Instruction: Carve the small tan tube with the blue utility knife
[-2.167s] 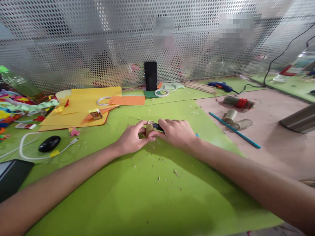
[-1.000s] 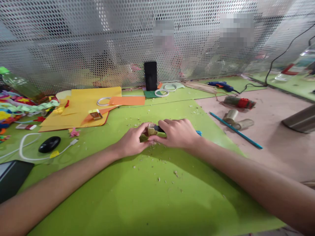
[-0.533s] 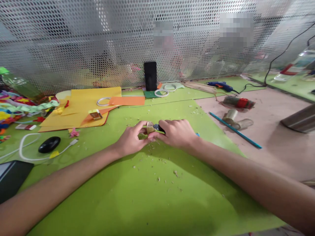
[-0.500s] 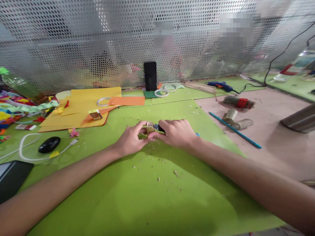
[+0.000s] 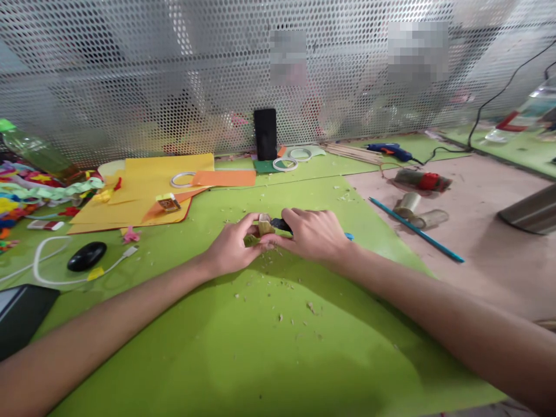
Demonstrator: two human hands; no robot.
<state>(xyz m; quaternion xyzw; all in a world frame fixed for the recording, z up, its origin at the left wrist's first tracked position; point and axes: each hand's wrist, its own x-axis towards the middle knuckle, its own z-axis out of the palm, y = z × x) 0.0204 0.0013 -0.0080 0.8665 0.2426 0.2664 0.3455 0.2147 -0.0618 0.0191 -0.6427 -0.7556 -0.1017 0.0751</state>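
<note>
At the frame's centre, the left hand (image 5: 230, 246) pinches a small hollow tan piece (image 5: 266, 226); the right hand (image 5: 317, 234) has its fingers closed around a dark-bladed tool (image 5: 282, 225).

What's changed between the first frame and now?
The small tan tube in the left hand has turned slightly, so its open end looks more upright. The right hand has barely shifted, dark tool pointed at the tube. Nothing taken hold of or let go. Phone, mouse and glue gun stayed put.
</note>
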